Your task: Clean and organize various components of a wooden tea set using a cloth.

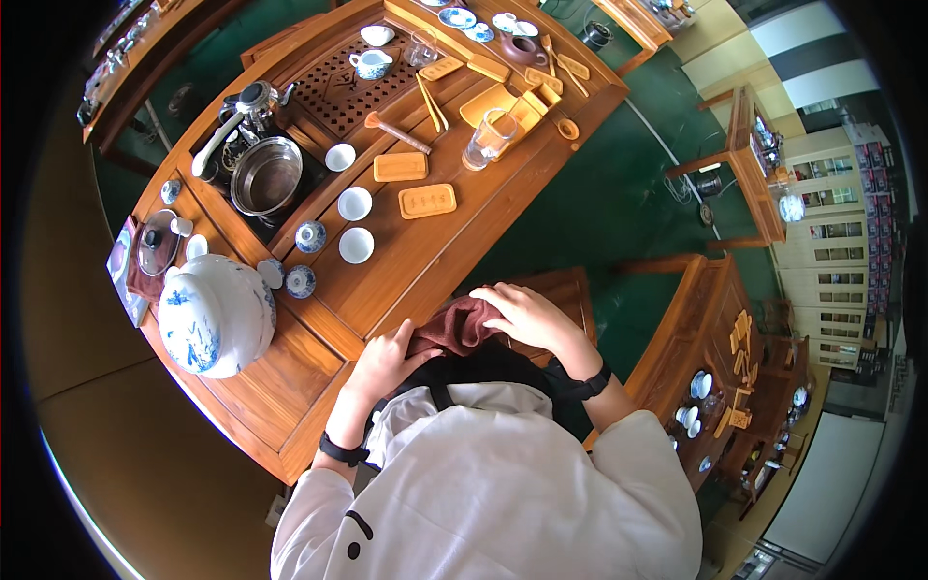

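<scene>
Close to my body, at the near edge of the wooden tea table [324,382], a dark brown cloth [454,327] is bunched between my hands. My left hand [387,362] grips its left side, thumb laid along the fabric. The right side is pinched by my right hand [527,317], with the fingers curled over the top. Past the cloth stand white cups [357,246], and some blue-patterned cups [310,236] are beside them. Two small wooden trays [427,201] lie a little farther off.
A large white-and-blue porcelain jar [215,319] stands at the left, near a steel pot [267,177] and a kettle [257,102]. Toward the far right of the table are a glass [490,139], wooden tongs [432,101] and a brown teapot [523,48]. Another table [667,367] is on the right.
</scene>
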`<action>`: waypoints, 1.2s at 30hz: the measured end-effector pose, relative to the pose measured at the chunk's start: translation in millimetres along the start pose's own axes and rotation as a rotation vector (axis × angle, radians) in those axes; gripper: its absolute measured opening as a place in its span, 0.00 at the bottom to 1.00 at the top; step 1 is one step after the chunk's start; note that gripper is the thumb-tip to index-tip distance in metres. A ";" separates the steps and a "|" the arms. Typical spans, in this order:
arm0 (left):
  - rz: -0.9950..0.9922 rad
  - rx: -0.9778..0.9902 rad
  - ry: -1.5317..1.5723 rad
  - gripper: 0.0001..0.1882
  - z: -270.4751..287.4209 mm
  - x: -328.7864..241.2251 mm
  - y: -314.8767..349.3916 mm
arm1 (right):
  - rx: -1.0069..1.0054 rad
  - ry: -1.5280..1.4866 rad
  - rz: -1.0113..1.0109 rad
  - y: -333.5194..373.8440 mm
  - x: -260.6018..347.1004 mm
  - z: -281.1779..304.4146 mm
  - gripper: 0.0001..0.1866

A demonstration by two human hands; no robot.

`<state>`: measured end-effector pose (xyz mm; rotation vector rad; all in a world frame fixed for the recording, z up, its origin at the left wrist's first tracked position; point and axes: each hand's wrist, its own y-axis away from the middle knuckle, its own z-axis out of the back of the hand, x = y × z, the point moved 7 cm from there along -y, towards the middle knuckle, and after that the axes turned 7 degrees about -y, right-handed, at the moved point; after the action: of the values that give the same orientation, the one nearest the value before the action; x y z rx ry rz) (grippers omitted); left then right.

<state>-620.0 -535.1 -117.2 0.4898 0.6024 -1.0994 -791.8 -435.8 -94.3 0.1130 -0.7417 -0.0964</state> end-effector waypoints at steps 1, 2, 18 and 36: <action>0.019 0.002 0.002 0.30 -1.4 -0.9 -1.8 | 0.003 -0.004 0.007 -0.2 -5.1 4.7 0.21; 0.039 0.003 0.005 0.30 -2.7 -1.5 -4.1 | 0.007 -0.022 0.004 -1.1 -10.8 9.8 0.21; 0.113 0.036 0.022 0.17 -35.8 -50.0 -90.0 | -0.066 -0.684 -0.082 -16.7 -132.4 181.1 0.14; 0.122 -0.079 0.118 0.10 -37.2 -11.8 -172.8 | -0.945 -0.163 0.056 -66.4 -207.0 203.2 0.11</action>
<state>-791.0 -568.9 -149.1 0.5189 0.7072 -0.9322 -1084.5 -489.1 -92.9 -0.8229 -0.7956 -0.3946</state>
